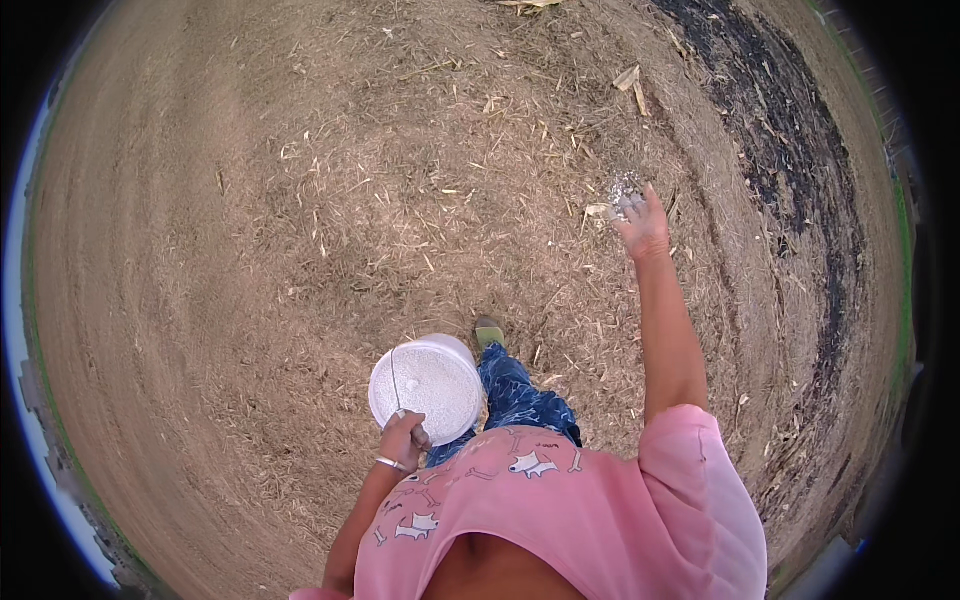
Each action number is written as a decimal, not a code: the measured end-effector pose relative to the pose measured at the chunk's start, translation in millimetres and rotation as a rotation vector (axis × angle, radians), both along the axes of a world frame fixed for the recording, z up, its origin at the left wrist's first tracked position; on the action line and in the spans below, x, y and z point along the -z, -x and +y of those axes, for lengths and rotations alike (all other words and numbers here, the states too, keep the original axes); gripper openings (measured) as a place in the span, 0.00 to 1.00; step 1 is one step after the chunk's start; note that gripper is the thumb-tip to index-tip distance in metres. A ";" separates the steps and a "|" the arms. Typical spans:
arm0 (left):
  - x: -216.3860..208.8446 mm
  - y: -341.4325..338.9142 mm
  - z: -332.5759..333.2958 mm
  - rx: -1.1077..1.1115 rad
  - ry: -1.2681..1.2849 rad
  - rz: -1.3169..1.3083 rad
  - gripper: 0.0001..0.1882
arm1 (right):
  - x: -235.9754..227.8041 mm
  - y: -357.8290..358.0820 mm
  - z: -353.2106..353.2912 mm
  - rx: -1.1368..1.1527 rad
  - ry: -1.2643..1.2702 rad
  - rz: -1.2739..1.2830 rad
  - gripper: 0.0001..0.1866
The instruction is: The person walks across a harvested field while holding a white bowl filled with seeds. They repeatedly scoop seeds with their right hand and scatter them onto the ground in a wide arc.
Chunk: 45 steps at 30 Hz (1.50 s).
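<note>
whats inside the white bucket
The white bucket, hung by its thin handle from the left hand, is filled almost to the rim with pale white granules. Only the top layer shows; anything beneath is covered.

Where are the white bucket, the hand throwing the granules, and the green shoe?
white bucket (428, 385), head view, on the white granules filling it
right hand (645, 232), head view, back of hand
green shoe (489, 332), head view, toe

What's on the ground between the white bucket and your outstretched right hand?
In the head view, only straw-littered soil lies between the white bucket and the right hand.
</note>
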<state>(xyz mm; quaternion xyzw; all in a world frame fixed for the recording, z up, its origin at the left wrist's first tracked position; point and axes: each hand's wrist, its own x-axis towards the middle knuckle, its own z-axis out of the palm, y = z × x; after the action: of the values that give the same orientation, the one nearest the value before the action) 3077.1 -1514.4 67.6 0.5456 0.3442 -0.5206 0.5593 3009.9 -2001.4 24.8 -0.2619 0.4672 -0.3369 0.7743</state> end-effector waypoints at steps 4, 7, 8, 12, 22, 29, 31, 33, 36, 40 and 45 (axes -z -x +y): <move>-14.0 -11.7 -35.6 0.063 0.001 -0.020 0.09 | -59.9 -27.8 43.1 -0.245 0.108 -0.161 0.32; -21.2 -17.4 -55.4 0.128 0.057 -0.019 0.08 | -45.2 -25.5 139.0 -0.651 -0.072 0.048 0.22; -25.5 -19.7 -62.7 0.159 0.066 -0.021 0.08 | -26.2 -18.3 176.1 -0.915 0.050 0.154 0.22; -54.7 -27.6 -94.0 0.281 0.058 -0.061 0.08 | 29.3 -12.2 283.3 -1.316 1.028 0.498 0.28; -98.2 -57.0 -143.6 0.451 0.144 -0.071 0.07 | 79.6 -50.7 269.0 -1.110 0.352 0.618 0.22; -65.0 -107.0 -146.5 0.325 0.182 -0.033 0.08 | -28.1 -79.7 183.8 -0.785 -0.353 0.079 0.14; -47.8 -126.2 -142.7 0.289 0.193 0.002 0.09 | -38.7 -85.2 146.2 -0.647 -0.321 0.074 0.12; -45.7 -150.4 -142.8 0.263 0.194 0.044 0.09 | -21.6 -85.9 106.7 -0.432 -0.316 0.155 0.10; -28.3 -188.4 -134.8 0.225 0.198 0.029 0.09 | 31.7 -124.2 30.5 -0.249 -0.335 0.271 0.09; -26.5 -242.5 -119.8 0.156 0.204 0.040 0.10 | -83.7 -327.3 -55.6 -0.290 -0.031 -0.201 0.06; -23.3 -309.3 -98.2 0.087 0.167 -0.040 0.10 | -104.1 -369.4 -124.6 -0.207 0.129 -0.151 0.09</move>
<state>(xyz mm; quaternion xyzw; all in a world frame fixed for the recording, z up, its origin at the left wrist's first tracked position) 3386.4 -1612.6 90.9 0.5216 0.2645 -0.5603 0.5866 3379.4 -2125.9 128.9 -0.3320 0.3553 -0.3032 0.8195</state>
